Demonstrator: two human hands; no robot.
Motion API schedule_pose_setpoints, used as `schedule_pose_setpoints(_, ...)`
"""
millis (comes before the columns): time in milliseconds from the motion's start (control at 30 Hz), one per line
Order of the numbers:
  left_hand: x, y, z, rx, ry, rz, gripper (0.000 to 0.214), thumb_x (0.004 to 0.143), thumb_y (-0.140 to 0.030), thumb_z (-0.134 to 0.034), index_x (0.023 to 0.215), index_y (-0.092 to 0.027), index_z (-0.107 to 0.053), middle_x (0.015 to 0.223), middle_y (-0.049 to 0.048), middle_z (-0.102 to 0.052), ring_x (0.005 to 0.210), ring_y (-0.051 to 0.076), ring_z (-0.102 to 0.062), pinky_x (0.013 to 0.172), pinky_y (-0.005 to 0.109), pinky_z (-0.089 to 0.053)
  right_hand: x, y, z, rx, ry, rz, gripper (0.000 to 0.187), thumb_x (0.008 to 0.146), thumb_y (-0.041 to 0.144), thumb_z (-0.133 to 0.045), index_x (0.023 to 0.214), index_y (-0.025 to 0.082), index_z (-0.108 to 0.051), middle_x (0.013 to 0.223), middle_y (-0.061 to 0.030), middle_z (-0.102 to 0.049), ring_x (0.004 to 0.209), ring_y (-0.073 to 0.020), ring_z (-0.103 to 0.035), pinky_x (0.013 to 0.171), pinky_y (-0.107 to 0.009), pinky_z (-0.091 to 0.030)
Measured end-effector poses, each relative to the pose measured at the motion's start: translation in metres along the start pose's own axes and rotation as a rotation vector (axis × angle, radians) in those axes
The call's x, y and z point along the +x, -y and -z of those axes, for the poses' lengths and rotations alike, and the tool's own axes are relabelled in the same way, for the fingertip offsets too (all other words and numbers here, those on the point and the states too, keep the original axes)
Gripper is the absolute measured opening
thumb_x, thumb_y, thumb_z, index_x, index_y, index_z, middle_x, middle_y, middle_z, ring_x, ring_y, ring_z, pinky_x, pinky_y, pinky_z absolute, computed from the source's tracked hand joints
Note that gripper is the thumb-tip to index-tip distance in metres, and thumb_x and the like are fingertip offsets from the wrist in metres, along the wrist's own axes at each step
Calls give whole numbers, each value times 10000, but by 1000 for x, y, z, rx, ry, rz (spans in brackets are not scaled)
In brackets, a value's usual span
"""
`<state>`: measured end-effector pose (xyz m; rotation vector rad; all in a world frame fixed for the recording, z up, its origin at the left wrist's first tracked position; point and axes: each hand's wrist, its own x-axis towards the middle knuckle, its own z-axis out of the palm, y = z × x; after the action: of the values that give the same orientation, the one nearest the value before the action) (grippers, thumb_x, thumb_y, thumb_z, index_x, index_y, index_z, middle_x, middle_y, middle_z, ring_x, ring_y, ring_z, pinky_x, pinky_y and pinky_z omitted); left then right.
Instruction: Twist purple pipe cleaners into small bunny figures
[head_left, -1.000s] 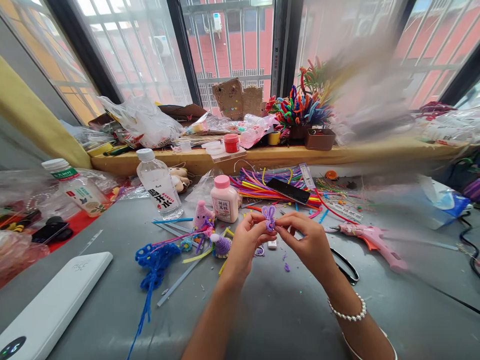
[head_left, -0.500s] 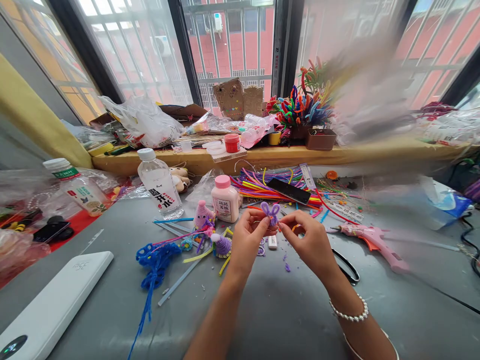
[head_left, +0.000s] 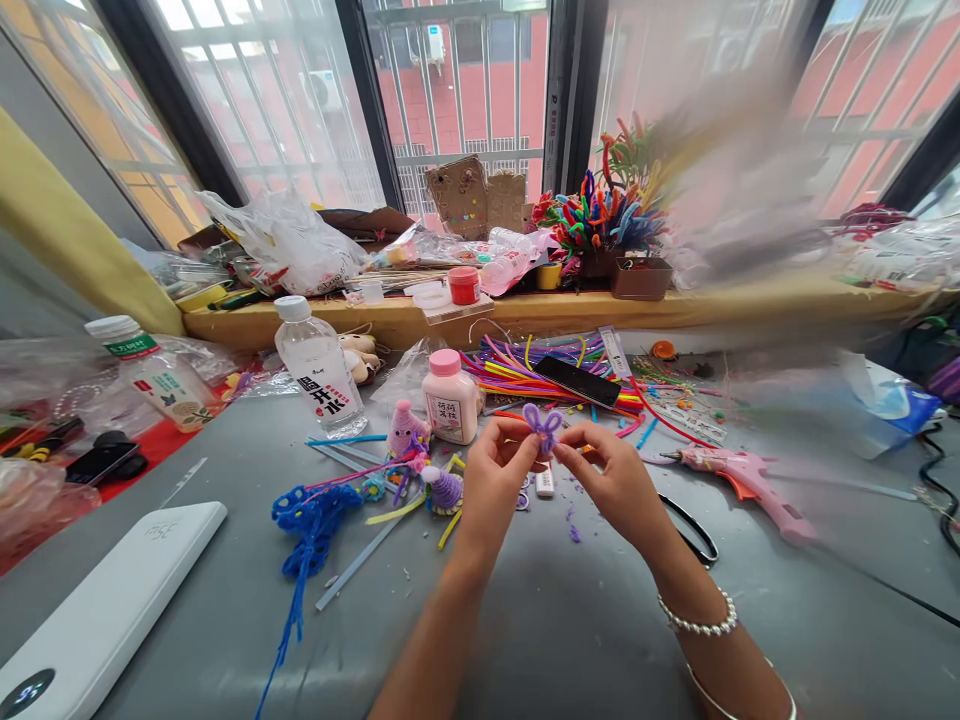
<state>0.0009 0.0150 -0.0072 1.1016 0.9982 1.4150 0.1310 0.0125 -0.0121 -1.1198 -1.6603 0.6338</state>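
Observation:
A small purple pipe-cleaner piece (head_left: 541, 424) with two ear-like loops is held up above the grey table (head_left: 525, 620). My left hand (head_left: 491, 485) pinches its lower part between thumb and fingers. My right hand (head_left: 615, 485) is closed in a pinch just right of it, fingertips at its base. Small purple and pink pipe-cleaner figures (head_left: 420, 455) lie left of my left hand. A blue twisted pipe-cleaner tangle (head_left: 311, 515) lies further left.
A pink-capped small bottle (head_left: 448, 398), a clear water bottle (head_left: 319, 368), a pile of coloured pipe cleaners (head_left: 540, 375), a pink glue gun (head_left: 742, 475), black scissors (head_left: 694, 535) and a white power bank (head_left: 105, 610) lie around. The window ledge (head_left: 525, 310) behind is cluttered.
The purple piece has turned so its two loops stand upright. My right hand's fingers briefly drew back from it, then returned to its base. Both hands stay in roughly the same place.

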Motion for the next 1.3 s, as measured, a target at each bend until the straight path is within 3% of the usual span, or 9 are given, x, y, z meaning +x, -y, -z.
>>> schedule_pose_setpoints(167, -1, 0, -1, -20, -47, -67, 165, 655, -245, -662, 725, -150, -547, 648, -16, -596, 592, 99, -587, 596, 221, -495, 0, 3, 1, 3, 64, -74, 136, 776, 269, -524, 681, 179, -560, 666, -14, -586, 615, -138, -538, 538, -243, -441)
schedule_pose_setpoints(367, -4, 2, -6, -104, -29, -65, 145, 687, -239, -636, 746, -157, -531, 656, -34, -598, 550, 86, -587, 587, 220, -491, 0, 6, 7, 217, 189, -252, 163, 723, 293, -544, 615, 173, -523, 588, 22, -511, 543, -107, -463, 497, -227, -371)
schedule_pose_setpoints(667, -5, 4, -9, -326, 35, 131, 238, 674, -188, -642, 843, -172, -475, 692, -41, -588, 579, 86, -611, 597, 205, -481, 0, 3, 5, 537, 216, -506, 84, 602, 200, -492, 522, 175, -493, 522, 27, -519, 515, -94, -445, 492, -225, -325)
schedule_pose_setpoints(867, -1, 7, -7, -265, 67, 130, 434, 595, -130, -708, 960, -193, -483, 711, -53, -549, 616, 77, -585, 592, 192, -463, 2, 0, 2, 477, 181, -500, 107, 605, 225, -501, 512, 178, -475, 504, 35, -500, 490, -91, -423, 490, -236, -312)
schedule_pose_setpoints(1133, -1, 7, -6, -188, -2, -32, 355, 635, -134, -687, 879, -210, -441, 649, -68, -606, 608, 68, -562, 607, 181, -425, 1, 6, 10, 407, 214, -365, 126, 666, 255, -560, 575, 173, -531, 554, 30, -519, 527, -98, -424, 519, -244, -310)
schedule_pose_setpoints(1300, -4, 5, -8, -159, 22, -116, 305, 652, -149, -678, 823, -215, -434, 658, -65, -631, 623, 78, -577, 622, 189, -423, 0, 8, 18, 616, 314, -423, 96, 647, 213, -556, 562, 172, -539, 549, 30, -524, 518, -86, -409, 502, -229, -296)
